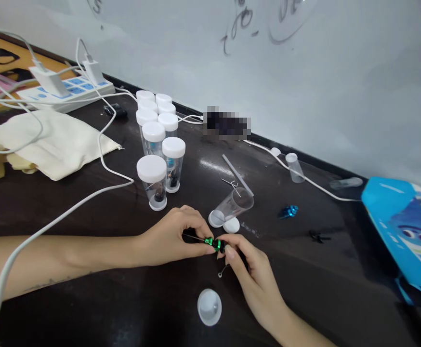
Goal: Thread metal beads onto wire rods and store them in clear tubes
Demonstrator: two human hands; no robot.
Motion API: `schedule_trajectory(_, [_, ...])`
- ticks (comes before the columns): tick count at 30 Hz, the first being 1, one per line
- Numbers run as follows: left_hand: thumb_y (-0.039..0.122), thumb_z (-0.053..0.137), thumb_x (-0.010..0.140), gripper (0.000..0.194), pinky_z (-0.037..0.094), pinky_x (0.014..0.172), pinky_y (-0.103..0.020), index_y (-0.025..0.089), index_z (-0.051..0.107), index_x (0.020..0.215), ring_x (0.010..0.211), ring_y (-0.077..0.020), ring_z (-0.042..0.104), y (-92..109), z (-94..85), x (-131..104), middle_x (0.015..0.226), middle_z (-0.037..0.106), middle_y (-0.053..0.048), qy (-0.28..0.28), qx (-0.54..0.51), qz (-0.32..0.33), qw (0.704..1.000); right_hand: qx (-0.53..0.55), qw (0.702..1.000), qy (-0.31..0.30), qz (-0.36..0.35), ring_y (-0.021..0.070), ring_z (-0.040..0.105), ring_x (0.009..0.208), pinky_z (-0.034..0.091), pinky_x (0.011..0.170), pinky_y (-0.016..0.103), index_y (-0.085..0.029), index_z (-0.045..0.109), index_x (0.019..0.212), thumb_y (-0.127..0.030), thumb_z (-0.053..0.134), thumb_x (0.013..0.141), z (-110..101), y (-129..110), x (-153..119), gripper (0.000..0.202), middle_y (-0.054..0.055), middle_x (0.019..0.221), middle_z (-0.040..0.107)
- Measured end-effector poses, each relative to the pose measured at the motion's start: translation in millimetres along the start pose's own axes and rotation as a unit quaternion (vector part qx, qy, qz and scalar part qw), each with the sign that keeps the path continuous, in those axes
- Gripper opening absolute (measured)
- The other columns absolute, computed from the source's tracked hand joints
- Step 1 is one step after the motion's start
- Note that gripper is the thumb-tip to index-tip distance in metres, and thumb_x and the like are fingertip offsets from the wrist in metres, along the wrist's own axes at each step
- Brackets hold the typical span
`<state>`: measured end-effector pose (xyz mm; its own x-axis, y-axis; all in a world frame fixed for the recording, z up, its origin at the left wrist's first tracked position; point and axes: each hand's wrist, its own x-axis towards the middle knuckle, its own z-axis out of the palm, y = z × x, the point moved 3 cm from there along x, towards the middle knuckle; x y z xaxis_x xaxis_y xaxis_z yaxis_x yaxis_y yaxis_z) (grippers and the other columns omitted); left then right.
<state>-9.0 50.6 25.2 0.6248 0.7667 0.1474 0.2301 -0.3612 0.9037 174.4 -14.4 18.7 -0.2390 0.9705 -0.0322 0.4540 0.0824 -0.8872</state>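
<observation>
My left hand (172, 238) pinches a small black-and-green metallic piece (216, 244) between thumb and fingers. A thin metal rod runs from its green end back under my left fingers. Closed on the black end of the same piece is my right hand (254, 274). A thin wire with a small ring tip (220, 274) hangs below my right fingertips; where it attaches is hidden. Just beyond the hands, a clear plastic tube (235, 205) lies tipped beside a round white lid (231, 225). Nearer me sits a white translucent cap (209, 307).
Several clear jars with white lids (151, 169) stand in rows at left. Small metal rods (231, 183), a clear strip (238, 174), a blue metallic piece (288, 211) and black bits (319, 236) lie rightward. A white cable (66, 205) crosses the left; a blue bag (387, 212) sits right.
</observation>
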Motion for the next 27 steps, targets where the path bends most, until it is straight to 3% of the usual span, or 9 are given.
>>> schedule_trajectory(4, [0.026,0.075,0.078,0.009,0.047,0.077,-0.028,0.018,0.071,0.078,0.084,-0.0173,0.063,-1.6,0.6,-0.6,0.084,0.074,-0.002,0.009,-0.009,0.011,1.0,0.03,0.999,0.016,0.005,0.0158,0.059,0.079,0.044,0.073,0.026,-0.026,0.056,0.12,-0.033,0.043,0.101,-0.2,1.1,-0.2,0.024,-0.001,0.084,0.062])
schedule_trajectory(9, [0.025,0.076,0.076,0.009,0.048,0.075,-0.028,0.017,0.071,0.076,0.081,-0.0178,0.062,-1.0,1.0,-0.7,0.08,0.073,-0.003,0.016,-0.002,0.009,1.0,0.036,0.999,0.014,0.001,0.015,0.06,0.079,0.044,0.072,0.025,-0.025,0.059,0.116,-0.033,0.043,0.102,-1.4,1.8,-1.8,0.023,0.0,0.086,0.063])
schedule_trajectory(14, [0.025,0.074,0.077,0.008,0.048,0.076,-0.027,0.018,0.073,0.08,0.081,-0.0173,0.063,-0.7,1.7,0.2,0.08,0.071,-0.003,0.019,-0.003,0.014,1.0,0.046,0.994,0.076,-0.056,0.014,0.059,0.073,0.046,0.069,0.024,-0.025,0.058,0.116,-0.029,0.038,0.103,-2.0,2.5,-5.6,0.024,0.0,0.083,0.062])
schedule_trajectory(17, [0.023,0.074,0.076,0.007,0.047,0.075,-0.027,0.017,0.073,0.079,0.079,-0.0167,0.063,-2.7,3.3,0.4,0.077,0.069,-0.002,0.024,0.0,0.019,1.0,0.002,0.986,0.123,-0.112,0.0146,0.06,0.073,0.047,0.068,0.024,-0.025,0.058,0.114,-0.024,0.039,0.102,-6.2,-4.3,-10.6,0.023,0.0,0.083,0.063])
schedule_trajectory(20, [0.023,0.076,0.073,0.008,0.046,0.073,-0.027,0.017,0.073,0.078,0.077,-0.0171,0.062,-5.7,5.4,0.4,0.075,0.069,-0.002,0.035,-0.001,0.015,0.999,-0.123,0.969,0.142,-0.163,0.0188,0.063,0.086,0.049,0.075,0.028,-0.022,0.059,0.113,-0.02,0.044,0.098,-25.8,-18.6,-8.4,0.021,0.005,0.096,0.064])
schedule_trajectory(22, [0.021,0.077,0.071,0.007,0.045,0.071,-0.027,0.016,0.073,0.075,0.077,-0.0173,0.061,-7.9,6.9,0.8,0.074,0.069,-0.002,0.041,-0.005,0.004,0.999,-0.248,0.93,0.165,-0.214,0.0229,0.061,0.098,0.048,0.083,0.033,-0.02,0.06,0.114,-0.018,0.047,0.096,-49.6,-29.7,4.1,0.022,0.009,0.107,0.064])
schedule_trajectory(24, [0.02,0.078,0.07,0.007,0.045,0.071,-0.027,0.016,0.072,0.074,0.077,-0.0173,0.061,-9.7,8.3,1.3,0.074,0.069,-0.002,0.044,-0.011,0.001,0.999,-0.371,0.86,0.214,-0.279,0.0248,0.061,0.097,0.047,0.086,0.038,-0.018,0.057,0.119,-0.013,0.047,0.095,-76.5,-38.4,29.4,0.026,0.011,0.107,0.067])
schedule_trajectory(27, [0.02,0.078,0.069,0.009,0.045,0.072,-0.028,0.016,0.07,0.069,0.077,-0.0178,0.06,-12.4,9.9,2.2,0.075,0.071,-0.002,0.053,-0.026,0.005,0.998,-0.533,0.763,0.222,-0.292,0.0294,0.059,0.101,0.047,0.088,0.044,-0.012,0.05,0.132,-0.013,0.043,0.096,-103.2,-34.8,94.2,0.036,0.016,0.121,0.065])
